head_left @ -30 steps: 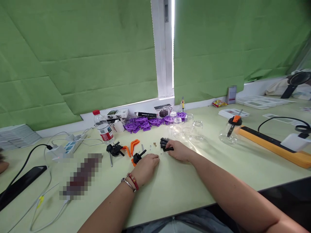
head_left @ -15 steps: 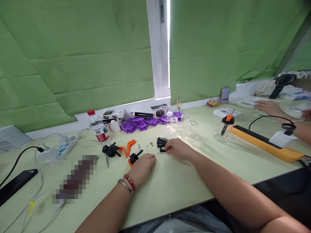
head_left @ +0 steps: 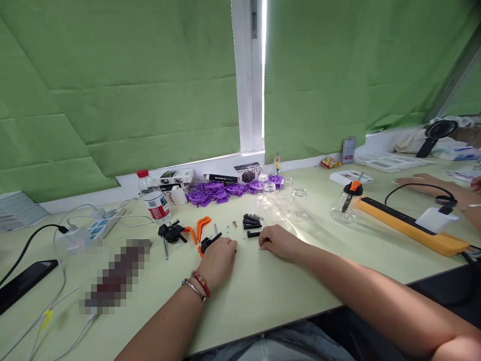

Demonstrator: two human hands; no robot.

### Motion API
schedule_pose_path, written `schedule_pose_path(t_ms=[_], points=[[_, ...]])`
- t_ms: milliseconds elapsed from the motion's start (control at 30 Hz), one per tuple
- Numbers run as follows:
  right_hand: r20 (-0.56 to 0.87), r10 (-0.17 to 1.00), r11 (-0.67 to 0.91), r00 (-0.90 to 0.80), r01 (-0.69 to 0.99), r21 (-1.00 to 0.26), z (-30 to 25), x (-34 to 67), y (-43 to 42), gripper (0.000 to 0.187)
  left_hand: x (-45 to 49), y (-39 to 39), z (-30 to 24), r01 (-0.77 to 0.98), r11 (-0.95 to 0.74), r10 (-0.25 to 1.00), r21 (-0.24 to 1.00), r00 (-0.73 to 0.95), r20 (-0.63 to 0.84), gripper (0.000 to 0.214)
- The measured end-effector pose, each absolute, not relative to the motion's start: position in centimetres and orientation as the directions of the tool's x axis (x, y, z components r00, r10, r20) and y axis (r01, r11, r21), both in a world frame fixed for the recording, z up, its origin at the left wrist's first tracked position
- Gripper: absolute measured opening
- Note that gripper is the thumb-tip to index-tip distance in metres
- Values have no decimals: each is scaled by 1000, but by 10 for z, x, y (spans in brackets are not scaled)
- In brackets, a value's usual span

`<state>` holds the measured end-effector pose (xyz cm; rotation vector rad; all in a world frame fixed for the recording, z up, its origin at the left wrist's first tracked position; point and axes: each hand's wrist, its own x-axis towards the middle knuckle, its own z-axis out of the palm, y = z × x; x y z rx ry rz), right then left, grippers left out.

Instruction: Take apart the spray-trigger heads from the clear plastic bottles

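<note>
Sorting small parts: left hand (head_left: 217, 258) curls beside a black-and-orange plastic clamp (head_left: 208, 243), grip unclear; right hand (head_left: 280, 243), relaxed and empty, rests near a short black bar (head_left: 253, 233), which likely needs a fine pinch.

A pixel-blurred oblong (head_left: 116, 273); tiny specks (head_left: 234, 224), perhaps screws, too small to tell

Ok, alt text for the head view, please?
Two bare hands rest on a pale green table: the left hand beside a black-and-orange clamp, the right hand next to small black parts. Behind them stand purple plastic pieces, clear jars and a water bottle.
</note>
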<state>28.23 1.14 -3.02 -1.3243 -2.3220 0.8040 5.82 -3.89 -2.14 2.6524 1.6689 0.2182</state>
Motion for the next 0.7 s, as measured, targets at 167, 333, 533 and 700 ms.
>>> schedule_pose_path(t_ms=[167, 333, 533, 700], points=[[34, 850, 433, -525, 660, -614, -29, 275, 3, 9, 62, -38, -25, 886, -463, 880, 27, 456, 135, 28], [159, 841, 437, -518, 475, -764, -28, 246, -9, 7, 67, -42, -24, 846, -485, 865, 222, 428, 262, 30], [130, 842, 354, -523, 356, -865, -31, 234, -11, 10, 66, -42, -28, 745, -507, 857, 433, 384, 344, 31], [31, 828, 302, -560, 398, -866, -33, 244, -5, 8, 68, -42, -30, 761, -500, 863, 413, 397, 312, 27]])
